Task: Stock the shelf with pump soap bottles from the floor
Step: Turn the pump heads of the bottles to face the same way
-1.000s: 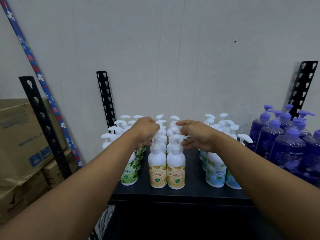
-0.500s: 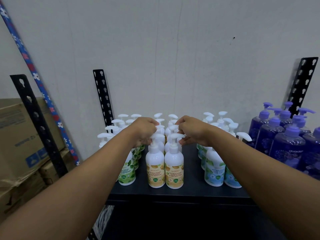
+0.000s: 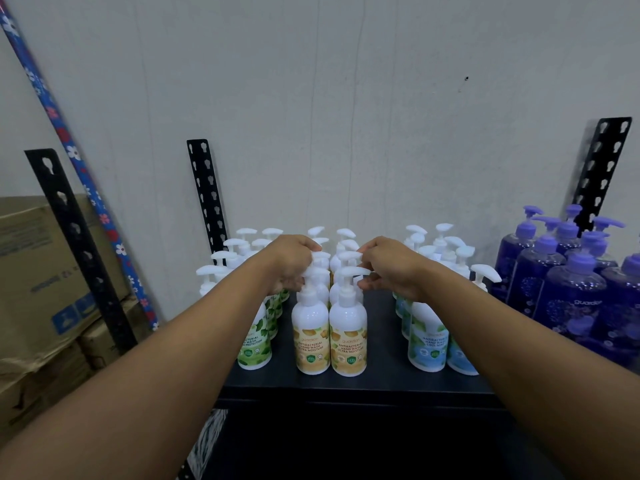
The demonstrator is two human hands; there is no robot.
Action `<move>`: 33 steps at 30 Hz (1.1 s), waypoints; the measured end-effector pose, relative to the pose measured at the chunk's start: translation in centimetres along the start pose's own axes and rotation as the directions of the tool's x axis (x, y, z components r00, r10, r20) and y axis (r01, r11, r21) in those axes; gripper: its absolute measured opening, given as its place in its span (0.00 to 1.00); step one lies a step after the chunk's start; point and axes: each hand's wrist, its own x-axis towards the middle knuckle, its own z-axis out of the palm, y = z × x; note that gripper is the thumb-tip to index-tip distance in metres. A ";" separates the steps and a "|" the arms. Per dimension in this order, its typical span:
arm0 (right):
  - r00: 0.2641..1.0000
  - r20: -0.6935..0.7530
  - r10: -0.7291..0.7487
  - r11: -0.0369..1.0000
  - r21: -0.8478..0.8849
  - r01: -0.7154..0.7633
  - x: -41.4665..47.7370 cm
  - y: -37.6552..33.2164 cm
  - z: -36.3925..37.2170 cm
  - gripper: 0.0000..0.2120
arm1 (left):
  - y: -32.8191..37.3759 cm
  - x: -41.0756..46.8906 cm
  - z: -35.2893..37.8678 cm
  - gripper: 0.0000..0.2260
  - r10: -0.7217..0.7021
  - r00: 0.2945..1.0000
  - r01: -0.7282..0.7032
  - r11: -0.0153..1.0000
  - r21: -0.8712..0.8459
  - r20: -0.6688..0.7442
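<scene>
Two white pump soap bottles with yellow labels stand side by side at the front of the black shelf (image 3: 381, 362). My left hand (image 3: 294, 261) curls round the pump head of the left yellow-label bottle (image 3: 310, 330). My right hand (image 3: 391, 268) pinches the nozzle tip of the right yellow-label bottle (image 3: 348, 337). More yellow-label bottles stand in rows behind them, partly hidden by my hands. Green-label bottles (image 3: 254, 344) stand to the left and blue-label bottles (image 3: 427, 341) to the right.
Several purple pump bottles (image 3: 568, 299) crowd the shelf's right end. Black slotted uprights (image 3: 204, 188) (image 3: 599, 168) lean at the wall, another upright (image 3: 79, 244) at the left. Stacked cardboard boxes (image 3: 41, 271) and a blue floral roll (image 3: 69, 140) stand on the left.
My right hand's fingers have curled from lying flat over the pumps to pinching the front right bottle's nozzle. My left hand stays on the neighbouring pump head.
</scene>
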 end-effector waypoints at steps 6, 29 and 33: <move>0.999 0.026 0.024 1.000 0.017 -0.024 0.2 0.1 0.0 0.08 | 0.3 -0.4 0.0 0.19 0.013 1.000 -0.013 0.999 0.037 0.003; 0.996 0.029 0.085 0.991 0.098 -0.087 4.3 0.3 -0.8 0.04 | 2.6 5.6 1.2 0.07 0.049 0.999 -0.046 0.972 0.231 -0.007; 0.996 -0.011 0.091 0.990 0.107 -0.089 4.1 0.1 -0.8 0.06 | 2.5 5.5 0.9 0.14 0.020 0.998 -0.034 0.975 0.218 0.065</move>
